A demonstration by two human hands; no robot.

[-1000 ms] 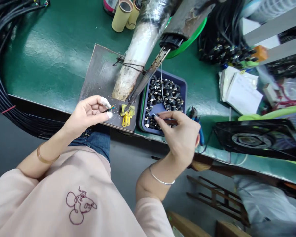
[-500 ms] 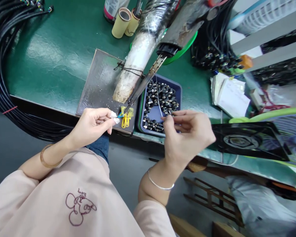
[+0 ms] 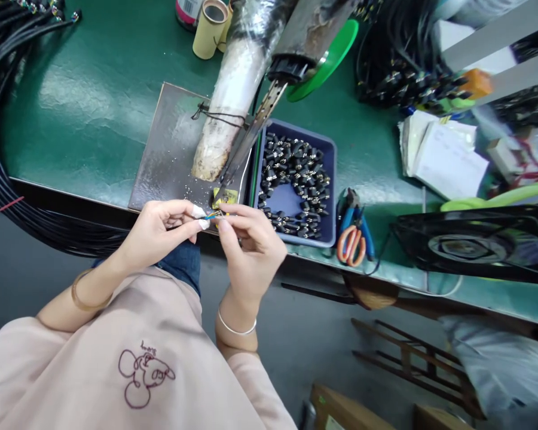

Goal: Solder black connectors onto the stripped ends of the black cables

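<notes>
My left hand (image 3: 159, 230) pinches the end of a cable whose thin coloured wires (image 3: 211, 216) stick out past my taped fingertips. My right hand (image 3: 250, 246) has come up against it at the bench edge, fingers pinched on a small part at those wire tips; the part itself is hidden by my fingers. Both hands sit just below the tip of a soldering iron (image 3: 246, 140) that slopes down over a grey metal plate (image 3: 173, 143). A blue tray (image 3: 327, 179) of small black connectors stands to the right of the plate.
A thick bundle of black cables (image 3: 0, 137) hangs off the green bench (image 3: 94, 89) at left. Orange-handled cutters (image 3: 352, 236) lie right of the tray. A black fan (image 3: 466, 245), papers (image 3: 443, 158) and cardboard tubes (image 3: 208, 21) stand further off.
My right hand left the blue tray and moved left to meet my left hand at the wire ends. My left hand stayed near the plate's front edge.
</notes>
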